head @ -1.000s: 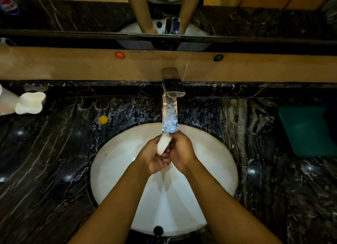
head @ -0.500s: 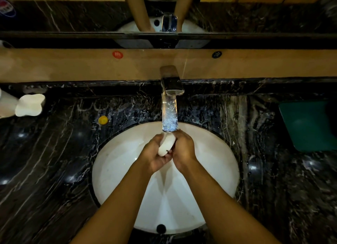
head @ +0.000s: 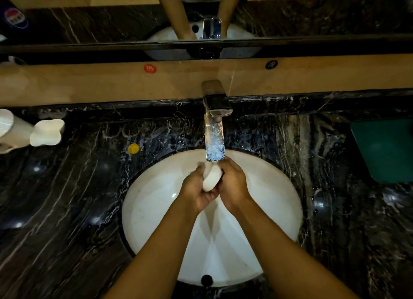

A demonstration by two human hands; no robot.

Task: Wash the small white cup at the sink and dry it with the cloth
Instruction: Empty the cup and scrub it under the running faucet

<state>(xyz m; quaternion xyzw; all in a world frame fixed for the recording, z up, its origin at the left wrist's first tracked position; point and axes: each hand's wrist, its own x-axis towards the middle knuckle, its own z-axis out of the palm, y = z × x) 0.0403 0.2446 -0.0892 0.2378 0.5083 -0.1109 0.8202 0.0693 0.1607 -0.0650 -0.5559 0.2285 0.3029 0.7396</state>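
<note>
Gripping one cup (head: 211,178) | two hands: left hand (head: 196,188), right hand (head: 233,182) | one sink (head: 152,200)

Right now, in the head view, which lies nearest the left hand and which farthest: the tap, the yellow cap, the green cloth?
From the left hand:
1. Tap, just beyond the hands, at the middle.
2. Yellow cap, on the counter to the left.
3. Green cloth, far right on the counter.

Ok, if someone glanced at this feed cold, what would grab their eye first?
Probably the lit stream of water falling from the faucet at centre. Under it, the left hand and right hand grip the small white cup over the white basin. A green cloth lies far right on the dark marble counter.
</note>
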